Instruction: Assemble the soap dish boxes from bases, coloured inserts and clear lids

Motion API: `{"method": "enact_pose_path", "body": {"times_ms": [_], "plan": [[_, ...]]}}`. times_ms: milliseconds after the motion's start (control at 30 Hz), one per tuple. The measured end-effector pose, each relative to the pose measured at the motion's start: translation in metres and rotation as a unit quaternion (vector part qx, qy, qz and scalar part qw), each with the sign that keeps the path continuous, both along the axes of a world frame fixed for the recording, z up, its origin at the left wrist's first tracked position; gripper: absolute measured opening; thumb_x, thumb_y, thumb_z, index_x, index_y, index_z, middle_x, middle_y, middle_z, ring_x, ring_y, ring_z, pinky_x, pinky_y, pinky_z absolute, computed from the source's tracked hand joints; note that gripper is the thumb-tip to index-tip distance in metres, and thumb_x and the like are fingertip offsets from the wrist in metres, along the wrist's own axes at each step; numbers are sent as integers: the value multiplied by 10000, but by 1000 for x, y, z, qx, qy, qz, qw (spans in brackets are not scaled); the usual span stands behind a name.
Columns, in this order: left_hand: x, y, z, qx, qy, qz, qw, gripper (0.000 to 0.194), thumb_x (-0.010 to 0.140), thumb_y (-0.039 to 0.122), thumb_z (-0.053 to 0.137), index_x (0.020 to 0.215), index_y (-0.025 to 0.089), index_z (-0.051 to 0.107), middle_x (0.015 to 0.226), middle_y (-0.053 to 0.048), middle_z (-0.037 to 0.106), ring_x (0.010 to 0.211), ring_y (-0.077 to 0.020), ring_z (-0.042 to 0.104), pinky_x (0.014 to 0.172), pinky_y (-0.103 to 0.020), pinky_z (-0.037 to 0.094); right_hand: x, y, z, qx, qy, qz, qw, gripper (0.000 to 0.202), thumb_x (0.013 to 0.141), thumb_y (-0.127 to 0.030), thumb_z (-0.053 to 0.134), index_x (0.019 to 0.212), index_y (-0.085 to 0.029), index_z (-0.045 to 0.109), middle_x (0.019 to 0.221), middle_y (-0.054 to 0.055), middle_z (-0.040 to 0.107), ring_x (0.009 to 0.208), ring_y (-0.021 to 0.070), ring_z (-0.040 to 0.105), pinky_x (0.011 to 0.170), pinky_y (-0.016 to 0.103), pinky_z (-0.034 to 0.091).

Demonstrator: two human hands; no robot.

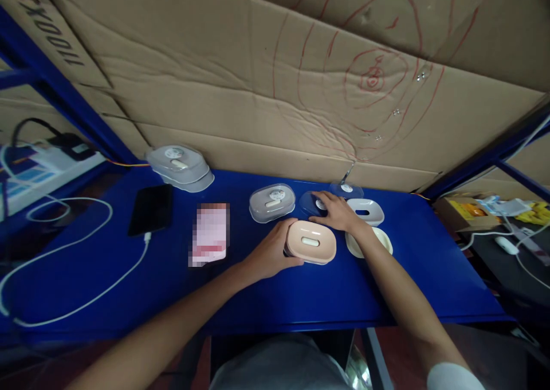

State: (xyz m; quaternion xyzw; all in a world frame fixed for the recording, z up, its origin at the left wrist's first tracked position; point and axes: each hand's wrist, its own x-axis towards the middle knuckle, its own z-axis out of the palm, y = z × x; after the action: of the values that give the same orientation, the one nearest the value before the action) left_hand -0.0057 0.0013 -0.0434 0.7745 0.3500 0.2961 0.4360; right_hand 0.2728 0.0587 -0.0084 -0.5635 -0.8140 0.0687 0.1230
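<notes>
As two hands work, one peach dish

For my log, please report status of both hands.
Left hand holding peach dish. Right hand at clear lid. Right forearm partly covering cream dish.

Bare hands, pale sleeve, grey clothing

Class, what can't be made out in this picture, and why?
All in the head view:
Clear lid: partly covered by the right hand.
Cream dish: middle hidden by the right forearm.
Left hand: some fingertips hidden by the peach dish.
Pink item: blurred by pixelation.
Cardboard lettering: cut off by the top edge.
</notes>
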Motion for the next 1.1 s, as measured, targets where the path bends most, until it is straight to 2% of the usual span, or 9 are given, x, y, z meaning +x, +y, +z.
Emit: {"method": "enact_pose_path", "body": {"times_ms": [133, 233, 300, 367, 500, 633, 833, 967, 1100], "plan": [[0, 1, -2, -12, -9, 14, 1000, 990, 725, 301, 936, 1557, 244, 400, 1610, -183, 479, 1498, -388, 475, 1247, -587, 370, 12, -30, 10, 46, 109, 9, 993, 786, 942, -556, 735, 1604, -264, 427, 1593, 166, 535, 1460, 363, 534, 1195, 581, 449], [0, 3, -4, -13, -24, 19, 999, 974, 752, 357, 930, 1564, 244, 404, 1616, -182, 475, 1494, -390, 476, 1248, -583, 368, 14, -64, 14, 33, 196, 68, 978, 765, 970, -532, 718, 1629, -325, 389, 1648, 120, 492, 1509, 346, 494, 1226, 573, 436], [-1, 5, -7, -15, -35, 23, 999, 981, 771, 410, 922, 1579, 244, 392, 1619, -182, 475, 1484, -388, 487, 1245, -587, 372, 9, -82, 11, -1, 188, 114, 976, 779, 970, -507, 730, 1642, -339, 374, 1678, 115, 458, 1543, 349, 453, 1238, 576, 425], [-2, 7, -11, -17, -38, 25, 999, 1021, 771, 452, 923, 1604, 249, 369, 1641, -184, 457, 1490, -393, 481, 1249, -597, 361, -1, -93, 6, -19, 158, 130, 979, 793, 965, -490, 742, 1650, -348, 369, 1702, 118, 425, 1559, 362, 426, 1239, 595, 414], [-5, 10, -15, -17, -23, 16, 999, 1068, 761, 522, 923, 1628, 258, 357, 1680, -189, 417, 1525, -416, 438, 1265, -616, 322, -19, -93, -3, -21, 123, 137, 983, 806, 975, -480, 735, 1669, -347, 349, 1750, 116, 343, 1601, 369, 350, 1266, 610, 356], [-6, 10, -13, -14, -4, 11, 1000, 1040, 783, 536, 902, 1627, 253, 364, 1692, -193, 404, 1555, -423, 398, 1277, -627, 296, -21, -89, -8, -3, 110, 148, 983, 821, 992, -552, 698, 1686, -343, 313, 1766, 119, 308, 1633, 369, 273, 1284, 632, 292], [-5, 10, -11, -17, -15, 11, 1000, 1041, 768, 485, 924, 1622, 247, 380, 1682, -193, 419, 1555, -423, 397, 1286, -624, 281, -20, -91, -16, 21, 94, 148, 984, 850, 998, -557, 682, 1704, -356, 254, 1778, 151, 248, 1621, 406, 275, 1247, 656, 328], [-4, 11, -15, -49, -48, 17, 998, 1050, 733, 410, 956, 1614, 254, 407, 1676, -183, 426, 1540, -422, 413, 1277, -623, 299, -20, -92, -20, 12, 122, 136, 983, 935, 922, -528, 779, 1685, -318, 280, 1724, 177, 317, 1589, 414, 325, 1230, 632, 381], [-2, 11, -14, -118, -116, 19, 986, 1075, 693, 363, 984, 1608, 278, 426, 1671, -174, 437, 1523, -422, 439, 1249, -622, 351, -20, -90, -19, 32, 139, 130, 981, 831, 947, -453, 749, 1649, -298, 333, 1669, 176, 392, 1566, 394, 367, 1231, 617, 387]]}}
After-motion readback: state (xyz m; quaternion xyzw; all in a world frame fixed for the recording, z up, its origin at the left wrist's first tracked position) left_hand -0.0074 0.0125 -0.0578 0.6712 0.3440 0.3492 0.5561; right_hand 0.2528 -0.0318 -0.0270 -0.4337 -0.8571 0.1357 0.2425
